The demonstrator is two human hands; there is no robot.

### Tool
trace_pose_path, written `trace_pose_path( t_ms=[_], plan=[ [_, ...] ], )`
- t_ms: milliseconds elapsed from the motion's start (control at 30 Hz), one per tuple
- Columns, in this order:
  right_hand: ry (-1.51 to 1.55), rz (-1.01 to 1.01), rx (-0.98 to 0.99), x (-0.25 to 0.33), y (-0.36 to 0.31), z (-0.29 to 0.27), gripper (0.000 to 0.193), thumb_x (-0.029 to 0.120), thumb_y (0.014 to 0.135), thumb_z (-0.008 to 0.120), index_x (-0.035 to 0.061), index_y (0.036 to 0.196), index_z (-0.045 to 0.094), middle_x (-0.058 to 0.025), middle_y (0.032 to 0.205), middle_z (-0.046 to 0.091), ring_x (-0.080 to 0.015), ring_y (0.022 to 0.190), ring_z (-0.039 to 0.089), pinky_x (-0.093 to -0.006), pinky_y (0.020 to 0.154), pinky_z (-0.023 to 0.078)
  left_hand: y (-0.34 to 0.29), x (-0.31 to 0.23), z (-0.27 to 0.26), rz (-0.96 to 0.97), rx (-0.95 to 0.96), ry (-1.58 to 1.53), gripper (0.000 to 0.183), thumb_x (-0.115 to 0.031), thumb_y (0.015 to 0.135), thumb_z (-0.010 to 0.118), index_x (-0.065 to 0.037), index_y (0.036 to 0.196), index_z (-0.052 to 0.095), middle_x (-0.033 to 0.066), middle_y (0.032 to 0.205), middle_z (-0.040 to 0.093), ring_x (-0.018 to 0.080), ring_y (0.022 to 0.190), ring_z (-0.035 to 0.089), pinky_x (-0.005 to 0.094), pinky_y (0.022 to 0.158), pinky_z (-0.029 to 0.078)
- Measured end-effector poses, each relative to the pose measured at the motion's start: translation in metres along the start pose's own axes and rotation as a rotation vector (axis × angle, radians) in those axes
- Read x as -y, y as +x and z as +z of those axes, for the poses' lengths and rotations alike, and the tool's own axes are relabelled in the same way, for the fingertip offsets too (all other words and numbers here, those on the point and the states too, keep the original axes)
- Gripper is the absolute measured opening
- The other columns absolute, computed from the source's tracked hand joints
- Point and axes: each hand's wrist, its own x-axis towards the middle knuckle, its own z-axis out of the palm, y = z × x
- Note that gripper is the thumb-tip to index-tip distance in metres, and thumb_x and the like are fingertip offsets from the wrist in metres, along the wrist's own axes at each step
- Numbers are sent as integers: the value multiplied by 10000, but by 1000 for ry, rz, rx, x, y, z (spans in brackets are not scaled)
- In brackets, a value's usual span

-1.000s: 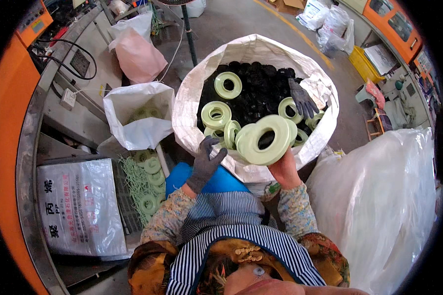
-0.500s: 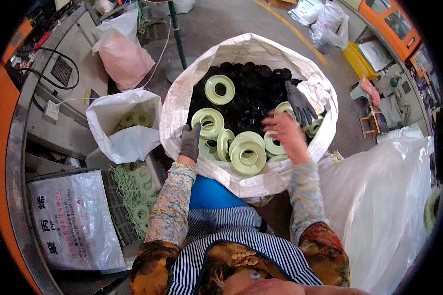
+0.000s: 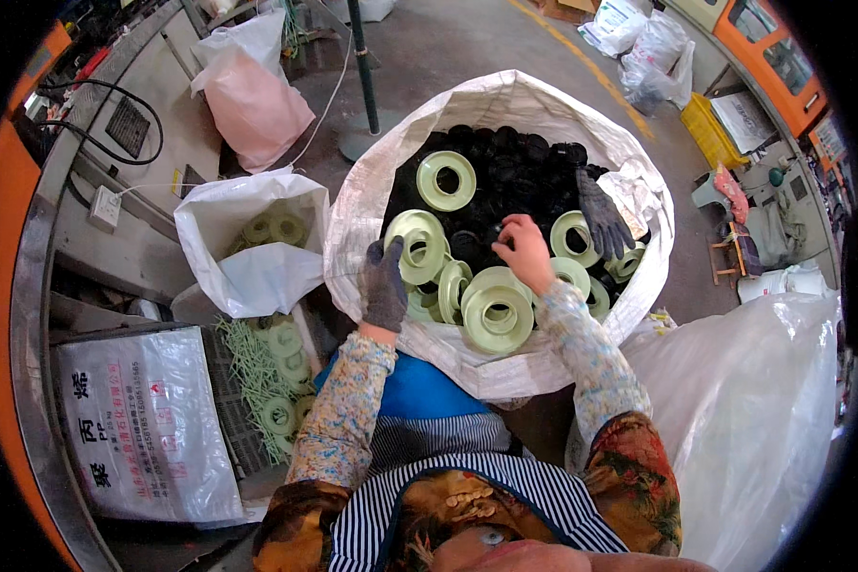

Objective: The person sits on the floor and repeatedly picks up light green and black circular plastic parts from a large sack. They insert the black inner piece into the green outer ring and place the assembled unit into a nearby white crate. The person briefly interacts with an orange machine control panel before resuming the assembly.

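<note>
My left hand (image 3: 385, 286), in a dark grey knit glove, grips the left edge of a pale green plastic flanged ring (image 3: 402, 227) with its thumb and fingers. My bare right hand (image 3: 526, 252) is over the black round plastic parts (image 3: 520, 153), its fingers bent together; what sits at the fingertips is too small to make out. Both hands are inside a large white woven sack (image 3: 353, 181). Several more green rings lie on the black parts, among them a ring (image 3: 499, 329) near the front rim and another ring (image 3: 462, 181) farther back.
An empty grey glove (image 3: 601, 212) lies at the sack's right side. To the left stand a smaller white bag (image 3: 248, 205) with green rings inside, and thin green strips (image 3: 248, 381) beside rings. A big clear plastic bag (image 3: 734, 410) bulges at the right. A green pole (image 3: 362, 71) rises behind.
My right hand has moved left and inward over the black parts, and its spread fingers have drawn together. My left hand stays on the green ring. The whole view has shifted slightly.
</note>
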Motion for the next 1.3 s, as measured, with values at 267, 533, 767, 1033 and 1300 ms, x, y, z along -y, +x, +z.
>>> trace_pose_path(
  t_ms=[267,533,767,1033,1300],
  plan=[
    [192,-219,-270,125,-73,-43,300,55,702,734,40,876,489,-208,1427,367,-417,1153,483,-442,957,417,-102,-34,41,881,269,584,578,101,758,589,-26,1309,471,212,1183,490,372,1090,521,395,916,462],
    [225,-269,-149,146,-101,-88,598,115,633,786,98,1171,524,-113,1290,496,-355,1084,518,-424,874,465,-154,-91,43,638,405,351,571,80,775,589,-51,1318,472,196,1194,495,361,1096,533,396,904,480],
    [-50,-403,-78,167,-111,-119,742,69,624,774,148,1310,502,-113,1240,508,-326,1048,533,-401,868,481,-164,-103,36,961,401,744,617,81,709,653,-73,1288,506,223,1181,495,391,1064,547,426,885,493],
    [29,-371,-28,156,-113,-112,763,131,581,822,135,1282,522,-131,1281,501,-330,1074,541,-400,855,487,-172,-109,38,888,462,701,660,79,691,657,-83,1309,490,205,1181,506,390,1068,545,418,885,490],
    [-350,-725,-65,150,-107,-125,472,118,749,599,218,1205,527,-112,1313,478,-289,1075,552,-347,811,541,-160,-118,29,963,540,824,655,95,702,621,-104,1313,491,213,1170,515,398,1073,539,421,895,483]
  ],
)
